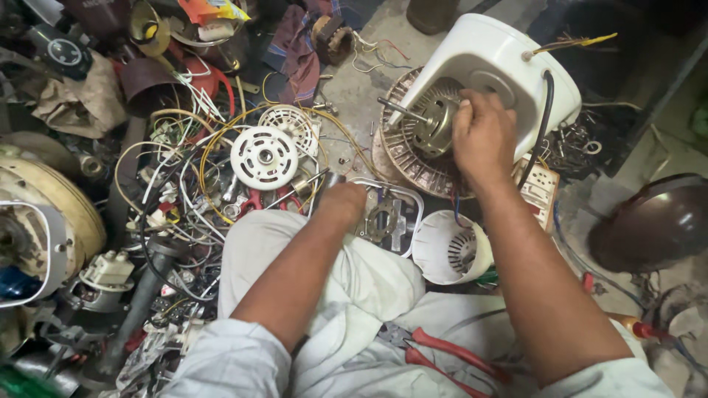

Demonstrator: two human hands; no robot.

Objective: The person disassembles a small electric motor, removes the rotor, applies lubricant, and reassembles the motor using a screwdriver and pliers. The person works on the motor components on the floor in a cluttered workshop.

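Person sits on the floor (354,88) amid fan parts and loose wiring, knees in pale cloth at the near edge.

Right hand (483,136) rests on the fan motor (431,121), fingers curled around its metal body; grip looks closed on it. Motor sits inside a white housing (487,59) tilted toward the far right corner of the floor space, shaft pointing left. A black cable (544,125) runs down the housing's right side. Below the motor, a round ribbed metal plate (405,158) lies flat.

Left hand (341,199) is down near the middle of the floor, clenched around a dark tool handle (328,180); tool tip hidden among parts.

Just right of the left hand: a white-rimmed bracket (387,217) with metal pieces. Beside that, a white cup-shaped cover (450,250) lying on its side, vents showing.

Left of the left hand: round white perforated disc (264,156) sitting on a tangle of yellow, white and black wires (184,177).

Red-handled pliers (442,354) lie on the lap at the near edge. Dark brown dome (656,221) at the right edge. Large cream casing (44,221) at the left edge.
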